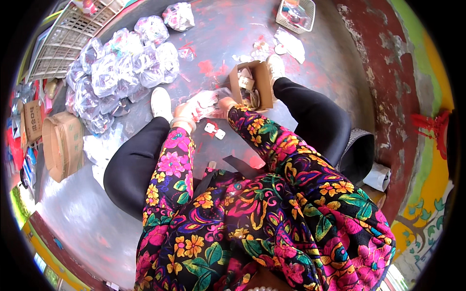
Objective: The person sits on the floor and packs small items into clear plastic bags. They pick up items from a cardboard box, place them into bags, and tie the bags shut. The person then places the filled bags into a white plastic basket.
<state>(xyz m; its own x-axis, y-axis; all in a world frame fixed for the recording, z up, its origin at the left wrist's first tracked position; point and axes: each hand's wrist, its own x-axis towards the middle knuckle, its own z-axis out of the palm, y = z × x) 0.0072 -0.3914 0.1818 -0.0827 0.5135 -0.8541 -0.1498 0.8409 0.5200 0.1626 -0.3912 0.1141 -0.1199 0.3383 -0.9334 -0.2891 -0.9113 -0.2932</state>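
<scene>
Left hand (182,112) and right hand (224,105): both closed on one small clear packet (206,101) held between them, above floor (97,213); open cardboard box (252,85) just beside right hand.

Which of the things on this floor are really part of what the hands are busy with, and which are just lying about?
In hand:
- left hand and right hand, together on a small clear plastic packet
- open brown cardboard box of small pieces
- two small white tags on the floor

Lying about:
- heap of filled clear plastic bags
- white mesh basket
- large cardboard carton on its side
</scene>
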